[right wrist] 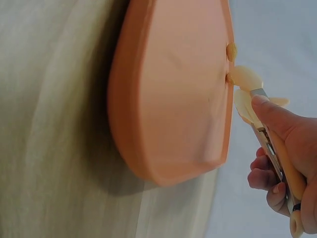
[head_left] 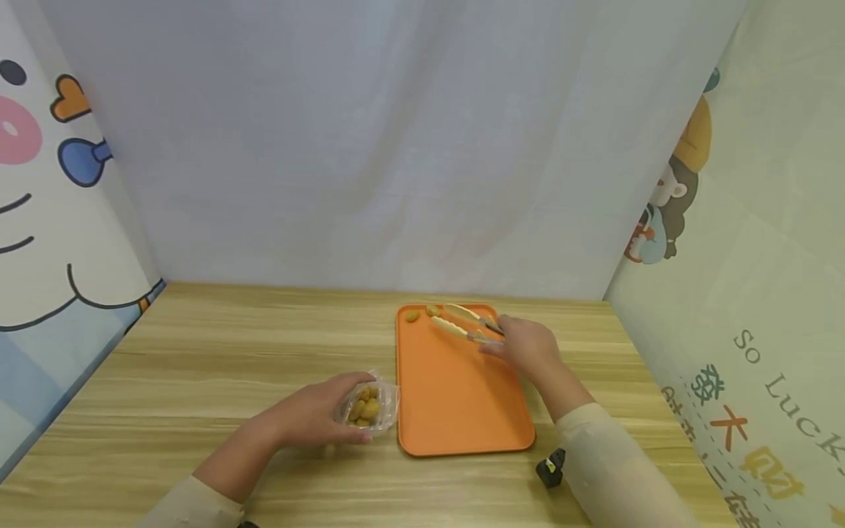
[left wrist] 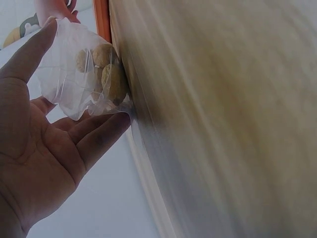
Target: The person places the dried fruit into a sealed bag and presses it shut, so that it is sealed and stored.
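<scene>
My left hand (head_left: 315,413) holds a clear plastic bag (left wrist: 63,74) between thumb and fingers, low on the table just left of the orange tray (head_left: 462,411). Several yellow-brown oval pieces (head_left: 365,407), like small dried fruits, lie inside the bag. In my right hand (head_left: 528,348) is a pair of tongs (right wrist: 270,134) with cream tips and metal arms, gripped along the handles. The tongs reach over the tray's far end with their tips spread. Two of the same oval pieces lie at the tray's far left corner, one (head_left: 412,316) nearer the corner, the other (head_left: 433,310) close to the tong tips.
A small black object (head_left: 550,469) stands on the wooden table (head_left: 264,323) near the right forearm. White cloth (head_left: 370,147) hangs behind the table, and printed cloths with cartoon figures flank both sides.
</scene>
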Tool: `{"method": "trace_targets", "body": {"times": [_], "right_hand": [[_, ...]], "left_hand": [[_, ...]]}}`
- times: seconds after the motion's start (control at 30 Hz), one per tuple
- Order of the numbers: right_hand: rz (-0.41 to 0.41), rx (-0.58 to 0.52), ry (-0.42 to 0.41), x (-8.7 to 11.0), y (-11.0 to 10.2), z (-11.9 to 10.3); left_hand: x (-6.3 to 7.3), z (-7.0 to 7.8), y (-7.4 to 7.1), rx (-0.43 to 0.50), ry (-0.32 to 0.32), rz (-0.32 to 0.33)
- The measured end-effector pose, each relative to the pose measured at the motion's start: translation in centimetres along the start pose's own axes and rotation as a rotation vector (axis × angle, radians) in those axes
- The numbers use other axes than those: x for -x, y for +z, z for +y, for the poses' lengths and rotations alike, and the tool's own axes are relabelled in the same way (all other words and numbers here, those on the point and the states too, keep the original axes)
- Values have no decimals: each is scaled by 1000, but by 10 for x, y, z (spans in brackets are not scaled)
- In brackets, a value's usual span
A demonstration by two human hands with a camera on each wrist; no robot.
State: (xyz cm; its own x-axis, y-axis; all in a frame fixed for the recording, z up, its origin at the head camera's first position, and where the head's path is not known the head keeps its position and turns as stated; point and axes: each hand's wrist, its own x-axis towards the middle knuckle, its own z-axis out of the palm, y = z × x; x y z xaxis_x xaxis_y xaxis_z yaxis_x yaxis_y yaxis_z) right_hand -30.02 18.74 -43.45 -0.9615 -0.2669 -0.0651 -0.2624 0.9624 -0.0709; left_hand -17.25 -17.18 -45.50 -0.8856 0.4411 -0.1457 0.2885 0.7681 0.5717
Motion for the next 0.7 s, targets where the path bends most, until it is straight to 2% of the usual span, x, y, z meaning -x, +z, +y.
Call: {"method": "trace_targets", "body": {"times": [0.2, 0.7], "right_hand": [[3, 34, -10, -6, 2, -3], [-27, 25, 24, -15, 6, -6]], "left_hand": [[0, 0, 0, 1, 7, -2], [-1, -2, 1, 10, 10, -1]]}}
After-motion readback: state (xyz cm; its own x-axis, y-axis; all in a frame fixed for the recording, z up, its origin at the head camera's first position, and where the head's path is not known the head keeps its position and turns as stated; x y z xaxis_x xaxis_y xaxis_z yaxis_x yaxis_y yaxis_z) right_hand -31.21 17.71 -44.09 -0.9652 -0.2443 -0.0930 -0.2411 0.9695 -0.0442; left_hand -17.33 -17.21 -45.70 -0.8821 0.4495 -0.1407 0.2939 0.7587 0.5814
